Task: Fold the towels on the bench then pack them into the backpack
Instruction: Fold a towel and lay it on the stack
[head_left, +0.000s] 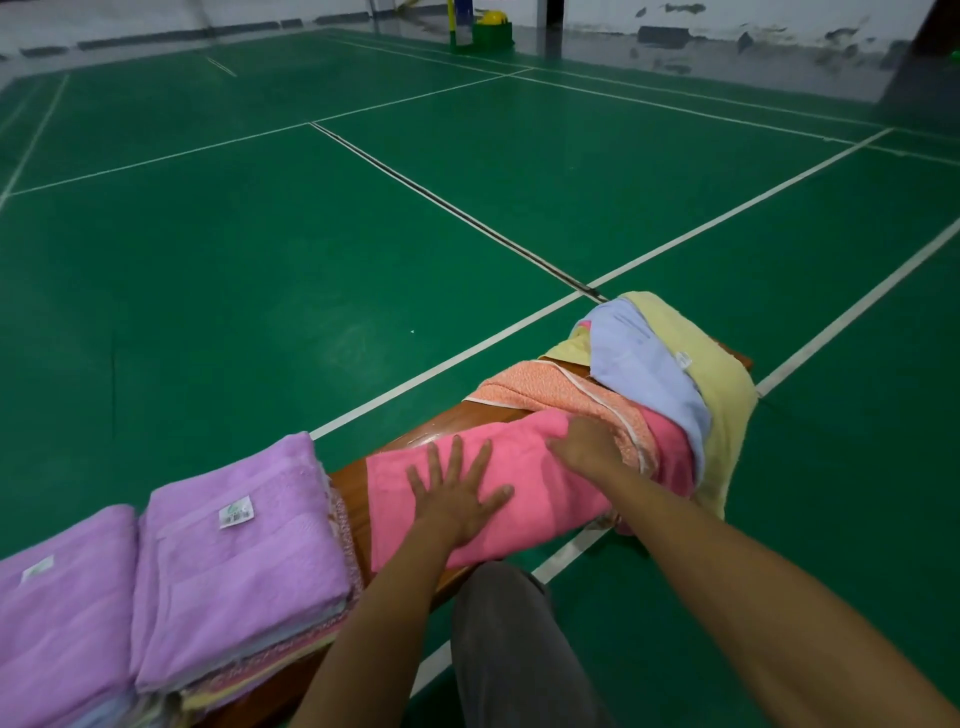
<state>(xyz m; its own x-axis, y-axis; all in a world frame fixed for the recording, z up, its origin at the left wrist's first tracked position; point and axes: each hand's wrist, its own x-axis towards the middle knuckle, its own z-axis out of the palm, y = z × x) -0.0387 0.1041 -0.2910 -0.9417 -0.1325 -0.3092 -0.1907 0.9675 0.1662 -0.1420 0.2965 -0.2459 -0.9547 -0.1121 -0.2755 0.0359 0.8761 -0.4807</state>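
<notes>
Pink towel (519, 467) lies flat under left hand (457, 493) and right hand (584, 444).

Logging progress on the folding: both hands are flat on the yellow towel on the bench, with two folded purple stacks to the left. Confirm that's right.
Not quite. The head view shows the left hand and right hand on the pink towel, not the yellow one. The bench and the two purple stacks to the left are right.

Head-worn wide view, forward and down, close over bench (441, 415)
</notes>
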